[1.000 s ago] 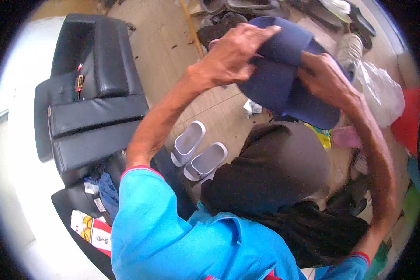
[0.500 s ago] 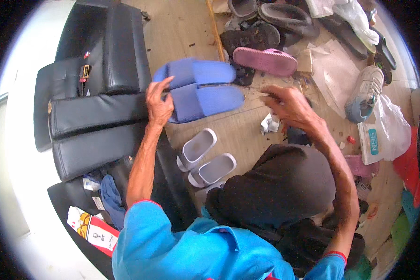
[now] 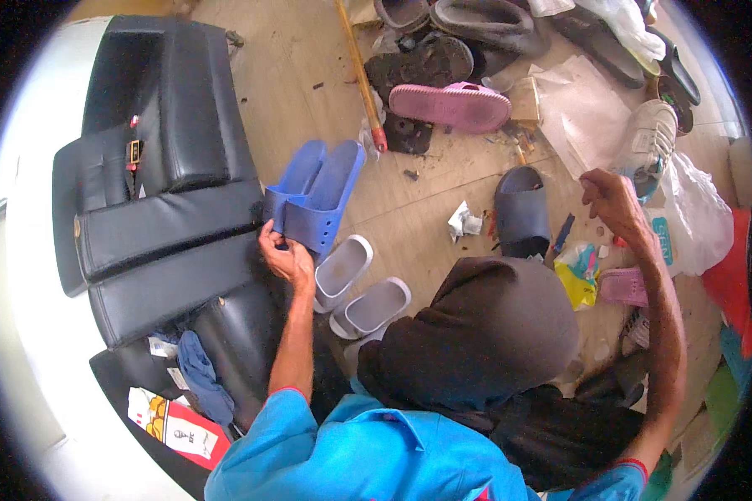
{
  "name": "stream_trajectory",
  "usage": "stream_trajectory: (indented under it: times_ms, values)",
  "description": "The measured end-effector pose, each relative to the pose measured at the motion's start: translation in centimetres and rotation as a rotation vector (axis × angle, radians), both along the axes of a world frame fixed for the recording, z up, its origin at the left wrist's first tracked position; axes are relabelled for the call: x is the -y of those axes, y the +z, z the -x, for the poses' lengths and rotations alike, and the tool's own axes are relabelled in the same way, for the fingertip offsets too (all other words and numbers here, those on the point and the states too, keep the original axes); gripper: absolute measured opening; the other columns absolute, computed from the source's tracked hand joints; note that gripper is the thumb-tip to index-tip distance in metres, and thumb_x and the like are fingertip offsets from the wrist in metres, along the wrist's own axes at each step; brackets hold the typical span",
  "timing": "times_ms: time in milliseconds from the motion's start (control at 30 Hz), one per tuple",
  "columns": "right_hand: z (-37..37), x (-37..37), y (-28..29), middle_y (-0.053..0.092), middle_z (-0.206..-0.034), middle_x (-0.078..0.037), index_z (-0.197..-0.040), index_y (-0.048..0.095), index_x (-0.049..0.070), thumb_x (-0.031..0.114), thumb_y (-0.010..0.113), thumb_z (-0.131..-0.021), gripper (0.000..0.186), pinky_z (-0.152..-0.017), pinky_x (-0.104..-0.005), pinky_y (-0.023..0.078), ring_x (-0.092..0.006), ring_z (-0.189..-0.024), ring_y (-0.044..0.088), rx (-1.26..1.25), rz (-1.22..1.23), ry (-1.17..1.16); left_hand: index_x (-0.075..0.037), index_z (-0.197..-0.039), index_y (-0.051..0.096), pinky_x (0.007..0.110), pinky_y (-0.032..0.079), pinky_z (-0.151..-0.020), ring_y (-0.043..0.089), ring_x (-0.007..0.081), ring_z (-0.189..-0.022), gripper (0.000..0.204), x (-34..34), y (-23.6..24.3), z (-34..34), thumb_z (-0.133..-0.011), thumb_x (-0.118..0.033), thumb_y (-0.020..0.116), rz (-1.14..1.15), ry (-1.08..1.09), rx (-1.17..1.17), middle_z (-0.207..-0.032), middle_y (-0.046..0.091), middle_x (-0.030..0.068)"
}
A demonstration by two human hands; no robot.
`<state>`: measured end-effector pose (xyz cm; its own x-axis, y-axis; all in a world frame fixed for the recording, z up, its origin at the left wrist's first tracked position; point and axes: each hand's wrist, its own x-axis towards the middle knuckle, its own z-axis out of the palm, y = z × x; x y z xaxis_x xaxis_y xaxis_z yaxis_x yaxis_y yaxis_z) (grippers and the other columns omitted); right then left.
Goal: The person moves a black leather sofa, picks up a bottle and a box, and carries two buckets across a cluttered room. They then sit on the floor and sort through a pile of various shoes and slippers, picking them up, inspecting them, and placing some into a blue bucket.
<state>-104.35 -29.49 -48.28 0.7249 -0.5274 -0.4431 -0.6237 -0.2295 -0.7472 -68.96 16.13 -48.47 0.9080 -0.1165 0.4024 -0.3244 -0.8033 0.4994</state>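
My left hand [image 3: 287,257] is closed on the heel-side or strap end of a pair of blue slide sandals [image 3: 336,188], held side by side with their long ends pointing away from me. Just below them on the floor stand two pale grey-white slides [image 3: 371,307]. My right hand [image 3: 617,209] is raised at the right, its fingers loosely bent and apart, with nothing visible in them. Near it are a white sneaker [image 3: 650,142] and a white plastic bag [image 3: 698,217]. A dark grey slide [image 3: 522,209] lies left of that hand.
Black padded cushions [image 3: 171,225] line the left side. Dark shoes [image 3: 485,29] and a pink slide [image 3: 449,107] are piled at the far side, near a wooden stick [image 3: 359,79]. Crumpled white paper [image 3: 464,221] and a yellow packet [image 3: 578,275] lie on the floor by my dark-clothed knee [image 3: 501,317].
The blue slides have turned from pointing right to pointing away from me, with my left hand lower. My right hand has moved right, uncovering the dark grey slide. The view has shifted slightly.
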Motion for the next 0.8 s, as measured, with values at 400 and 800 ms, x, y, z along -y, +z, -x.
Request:
stream_trajectory:
  times_ms: [400, 800]
  values:
    - [9.6, -1.2, -0.4, 0.064, -0.069, -0.014, -0.088, 0.064, 0.001, 0.018, 0.052, -0.093, 0.022, -0.061, -0.0403, 0.050, -0.0279, -0.061, 0.063, -0.130, 0.132, 0.038, -0.008, -0.116, 0.048, 0.052, 0.040, -0.082, 0.054, 0.0431, -0.096, 0.047, 4.4, -9.5, -2.0, -0.070, 0.001, 0.049, -0.058, 0.238, -0.036, -0.100, 0.056, 0.0212]
    - [27.6, -6.7, -0.6, 0.067, -0.078, -0.016, -0.100, 0.067, 0.003, 0.029, 0.069, -0.084, 0.030, -0.066, -0.0423, 0.051, -0.0295, -0.070, 0.066, -0.272, 0.125, -0.345, -0.004, -0.130, 0.045, 0.048, 0.044, -0.084, 0.057, 0.0410, -0.092, 0.064, -5.5, -13.5, -4.8, -0.074, -0.019, 0.070, -0.522, -0.147, -0.092, -0.109, 0.058, 0.0232]
